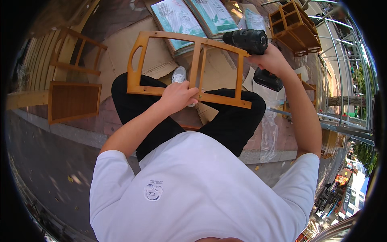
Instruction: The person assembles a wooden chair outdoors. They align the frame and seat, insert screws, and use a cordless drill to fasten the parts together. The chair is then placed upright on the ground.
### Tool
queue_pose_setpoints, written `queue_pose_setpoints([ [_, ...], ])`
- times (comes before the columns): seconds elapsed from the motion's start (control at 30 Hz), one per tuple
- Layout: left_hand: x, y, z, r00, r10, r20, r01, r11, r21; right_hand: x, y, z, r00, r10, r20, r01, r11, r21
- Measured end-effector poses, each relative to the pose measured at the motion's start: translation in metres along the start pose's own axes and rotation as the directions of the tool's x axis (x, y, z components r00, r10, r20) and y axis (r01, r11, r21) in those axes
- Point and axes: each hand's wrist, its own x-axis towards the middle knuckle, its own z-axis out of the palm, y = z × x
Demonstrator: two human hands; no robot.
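Wooden frame [195, 60], long axis left-to-right across the knees [119, 86]: left hand [177, 97] clasping its near rail [225, 100], right hand [272, 61] gripping the drill [249, 40] by the frame's far-right corner!

The wooden frame [195, 62] looks smooth and glossy — the drill [246, 40], mostly matt plastic.

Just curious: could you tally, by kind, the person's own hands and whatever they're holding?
Hands: 2 (left hand, right hand)
Wooden frame, in the left: 1
Cordless drill, in the right: 1
Total: 4
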Motion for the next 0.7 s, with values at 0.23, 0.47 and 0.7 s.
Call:
queue_pose_setpoints([
  [0.23, 0.000, 0.002, -0.003, 0.999, -0.029, 0.038, 0.030, 1.000, -0.004, 0.014, 0.004, 0.009, 0.998, -0.045, -0.032, 0.044, 0.999, -0.030],
  [0.47, 0.000, 0.003, -0.003, 0.998, -0.042, 0.053, 0.042, 0.999, 0.014, 0.016, 0.008, 0.014, 0.999, -0.025, -0.046, 0.023, 0.999, -0.046],
  [0.7, -0.002, -0.001, 0.002, 1.000, 0.008, 0.012, -0.008, 1.000, 0.011, 0.014, 0.002, 0.011, 0.999, 0.023, -0.022, -0.024, 0.998, -0.049],
])
